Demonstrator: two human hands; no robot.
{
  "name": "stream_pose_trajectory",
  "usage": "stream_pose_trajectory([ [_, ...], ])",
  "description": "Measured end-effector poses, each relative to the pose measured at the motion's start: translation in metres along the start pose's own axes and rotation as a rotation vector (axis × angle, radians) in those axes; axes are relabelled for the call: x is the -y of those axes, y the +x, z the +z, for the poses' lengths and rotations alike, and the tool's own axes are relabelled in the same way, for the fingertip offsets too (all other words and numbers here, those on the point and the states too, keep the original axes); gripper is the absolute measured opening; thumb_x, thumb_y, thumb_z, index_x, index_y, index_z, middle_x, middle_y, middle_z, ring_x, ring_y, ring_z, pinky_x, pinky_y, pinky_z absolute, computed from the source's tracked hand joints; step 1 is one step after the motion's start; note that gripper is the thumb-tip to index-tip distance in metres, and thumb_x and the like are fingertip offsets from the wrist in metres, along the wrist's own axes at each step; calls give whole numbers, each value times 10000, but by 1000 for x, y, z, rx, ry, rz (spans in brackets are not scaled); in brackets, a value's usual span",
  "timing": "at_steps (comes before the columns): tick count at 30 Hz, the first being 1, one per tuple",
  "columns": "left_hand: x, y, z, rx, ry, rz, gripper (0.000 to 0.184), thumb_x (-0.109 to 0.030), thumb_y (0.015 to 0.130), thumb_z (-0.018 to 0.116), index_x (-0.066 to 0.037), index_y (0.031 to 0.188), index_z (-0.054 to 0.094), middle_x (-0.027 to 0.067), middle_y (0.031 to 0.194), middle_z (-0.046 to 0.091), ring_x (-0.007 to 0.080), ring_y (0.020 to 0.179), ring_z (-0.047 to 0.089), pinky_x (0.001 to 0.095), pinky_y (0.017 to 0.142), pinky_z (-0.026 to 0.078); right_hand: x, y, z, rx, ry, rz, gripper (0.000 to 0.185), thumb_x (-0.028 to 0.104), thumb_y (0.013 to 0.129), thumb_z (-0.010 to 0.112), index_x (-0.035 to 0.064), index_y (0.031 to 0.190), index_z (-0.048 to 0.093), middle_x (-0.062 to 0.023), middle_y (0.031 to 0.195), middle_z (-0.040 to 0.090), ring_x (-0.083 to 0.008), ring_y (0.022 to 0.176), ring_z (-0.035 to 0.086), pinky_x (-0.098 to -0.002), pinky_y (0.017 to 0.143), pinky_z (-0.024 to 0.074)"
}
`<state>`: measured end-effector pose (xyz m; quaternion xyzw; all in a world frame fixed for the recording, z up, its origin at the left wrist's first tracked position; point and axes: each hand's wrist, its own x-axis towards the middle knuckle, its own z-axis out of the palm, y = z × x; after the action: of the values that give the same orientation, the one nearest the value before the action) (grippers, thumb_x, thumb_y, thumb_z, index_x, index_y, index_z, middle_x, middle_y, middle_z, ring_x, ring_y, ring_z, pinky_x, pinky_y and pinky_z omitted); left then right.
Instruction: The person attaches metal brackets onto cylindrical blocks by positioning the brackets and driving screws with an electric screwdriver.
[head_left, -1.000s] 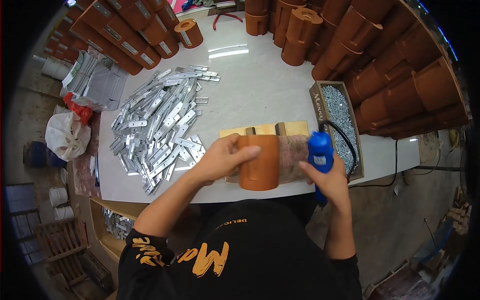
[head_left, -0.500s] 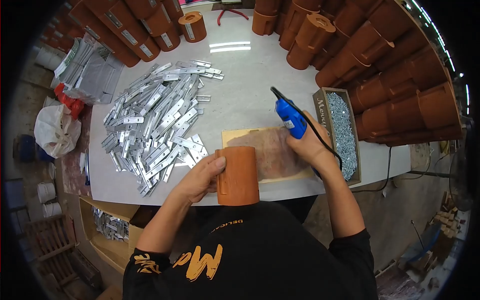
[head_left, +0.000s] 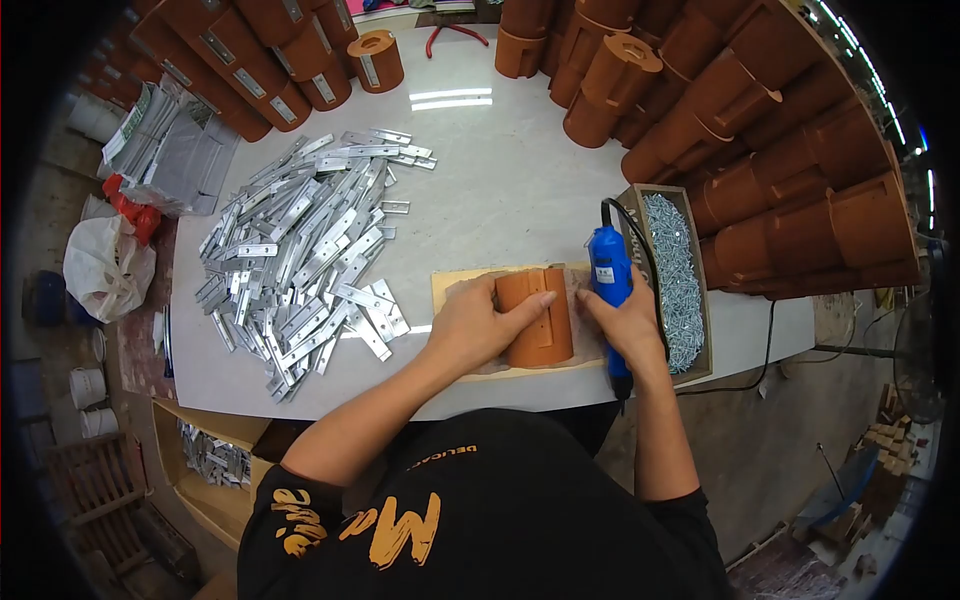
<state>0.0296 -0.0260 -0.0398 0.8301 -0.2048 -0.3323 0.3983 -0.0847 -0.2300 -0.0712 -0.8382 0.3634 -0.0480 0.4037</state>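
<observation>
My left hand (head_left: pixel 478 322) is closed around a reddish-brown cylinder (head_left: pixel 558 340), its thumb lying along a lengthwise groove. The cylinder is over a pale board with a worn, stained pad (head_left: pixel 440 285) at the table's front edge; whether it rests there I cannot tell. To its right, my right hand (head_left: pixel 630 320) grips a blue electric screwdriver (head_left: pixel 606 250), its black cord looping up from the top end. The tool's dark tip points down toward the table edge. Close by on the right stands a wooden box of small screws (head_left: pixel 672 270).
A heap of metal strips (head_left: pixel 300 250) covers the table's left side. Stacks of brown cylinders (head_left: pixel 790 220) line the right and back left. Red-handled pliers (head_left: pixel 455 35) lie at the back. A cardboard box (head_left: pixel 190 490) of metal pieces sits below left.
The cylinder has moved away from my body onto the board area, and its groove now faces up. My right hand has brought the screwdriver down and nearer upright, beside the cylinder.
</observation>
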Motion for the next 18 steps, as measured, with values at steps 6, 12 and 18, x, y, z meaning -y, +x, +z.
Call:
stream_pose_trajectory([
  [6,-16,10,-11,122,141,-114,850,-696,771,644,101,1066,652,244,897,691,310,852,699,359,776,541,26,-45,-26,45,367,-5,449,235,742,819,-11,1044,594,-59,790,656,-152,608,621,-291,567,513],
  [12,-5,10,-2,32,196,-58,859,-747,792,557,67,1050,649,257,892,689,358,852,694,412,774,541,37,-66,-37,256,626,79,398,134,780,794,-6,1102,606,-71,908,680,-93,609,598,-241,511,500],
  [18,8,-18,-30,-31,-576,-113,449,-440,943,589,9,925,578,101,724,608,169,587,563,300,563,482,58,-81,-95,-25,1011,-73,389,18,818,694,-8,1160,511,-179,1030,680,-139,575,598,-261,532,518],
])
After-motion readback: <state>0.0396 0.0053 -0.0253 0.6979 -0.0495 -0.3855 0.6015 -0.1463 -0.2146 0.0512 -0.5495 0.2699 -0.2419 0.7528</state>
